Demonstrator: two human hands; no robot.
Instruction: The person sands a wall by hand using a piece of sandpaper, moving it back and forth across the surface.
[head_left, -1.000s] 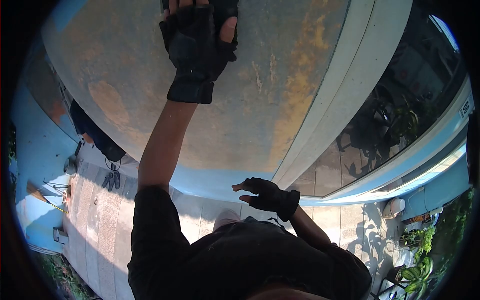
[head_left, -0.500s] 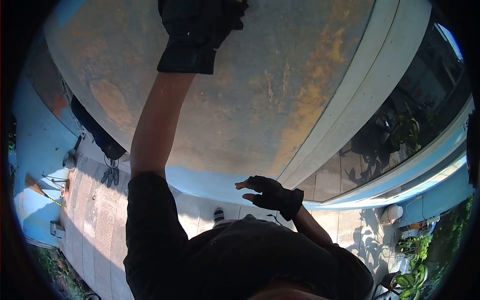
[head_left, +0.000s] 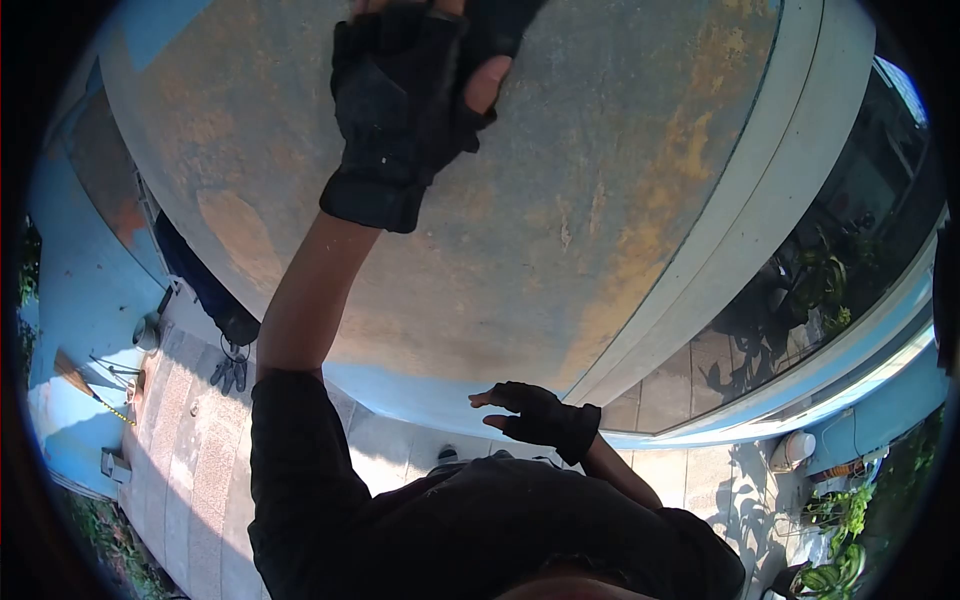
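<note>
My left hand, in a black fingerless glove, is raised against the worn, patchy wall at the top of the view. Its thumb lies over a very dark shape that I cannot identify, and its fingertips are cut off by the upper edge. Lower down, my right hand, gloved the same way, hangs in front of my body near the wall's blue lower band. Its fingers are partly spread and hold nothing.
A pale frame borders a dark reflective window on the right. Dark cloth and a pair of grey gloves hang at left. A broom, a white bucket and green plants stand farther out.
My left hand has come down the wall, so more of the glove, the thumb and the dark shape show. My right hand keeps its pose. The view has shifted slightly.
</note>
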